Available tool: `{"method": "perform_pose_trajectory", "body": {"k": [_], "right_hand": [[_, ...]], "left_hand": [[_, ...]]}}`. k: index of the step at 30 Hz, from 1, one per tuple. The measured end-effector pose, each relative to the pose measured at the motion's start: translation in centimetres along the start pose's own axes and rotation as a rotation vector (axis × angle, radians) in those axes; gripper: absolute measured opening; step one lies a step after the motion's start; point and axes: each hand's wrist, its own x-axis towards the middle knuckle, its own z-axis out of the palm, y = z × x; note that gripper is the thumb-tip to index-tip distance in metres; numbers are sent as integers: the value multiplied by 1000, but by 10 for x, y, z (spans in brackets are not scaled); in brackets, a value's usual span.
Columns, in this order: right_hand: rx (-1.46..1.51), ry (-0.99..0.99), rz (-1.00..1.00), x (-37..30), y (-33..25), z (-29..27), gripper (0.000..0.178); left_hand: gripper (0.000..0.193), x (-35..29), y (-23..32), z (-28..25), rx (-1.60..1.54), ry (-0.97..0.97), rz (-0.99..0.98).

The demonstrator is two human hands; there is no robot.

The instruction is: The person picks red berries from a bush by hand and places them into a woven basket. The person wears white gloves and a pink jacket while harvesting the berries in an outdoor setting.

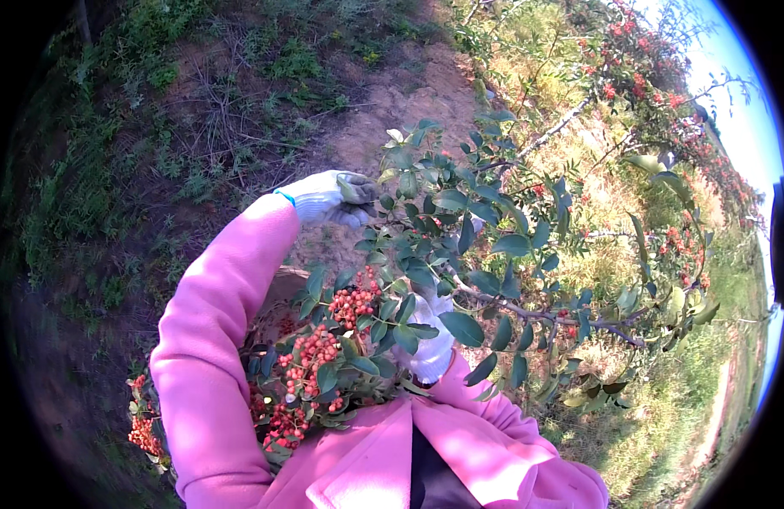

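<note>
My left hand (334,198), in a white glove with a grey palm, reaches to the left tips of a leafy green branch (528,312). Its fingers are curled inward; whatever lies between them is too small to make out. Lower down, my right hand (428,331), also gloved in white, is close to my chest. Leaves cover most of it, and its fingers are hidden behind them. Clusters of small red berries (311,360) lie heaped with leaves against my front, below my left hand. One more red cluster (355,301) tops this heap.
Bushes with red berries (638,85) stand at the upper right. Bare branches (557,127) cross in front of sunlit grass. Green weeds and dry twigs (226,127) cover shaded ground at the left. A strip of bare soil (400,102) runs up the middle.
</note>
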Motion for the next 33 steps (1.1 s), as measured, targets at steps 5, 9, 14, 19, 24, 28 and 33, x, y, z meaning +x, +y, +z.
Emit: {"method": "perform_pose_trajectory", "body": {"k": [5, 9, 14, 19, 24, 28, 33], "right_hand": [[-873, -18, -202, -4, -14, -7, 33], [-1084, -42, -244, -14, -12, -10, 32], [-1131, -46, -255, -15, -10, -8, 32], [-1142, -38, -273, -11, -12, -7, 31], [-1158, -38, -272, -13, -14, -6, 31], [-1177, -30, -273, -18, -15, -6, 31], [-1214, -25, -275, -19, -14, -6, 31]], "left_hand": [[26, 49, -24, 13, 418, -54, 211], [33, 96, -64, -32, 1005, 16, 341], [36, 119, -72, -60, 1232, -80, 428], [31, 120, -78, -53, 1387, -30, 450], [26, 123, -95, -50, 1337, 1, 542], [23, 131, -107, -55, 1308, 4, 654], [19, 134, -102, -44, 432, -92, 302]]}}
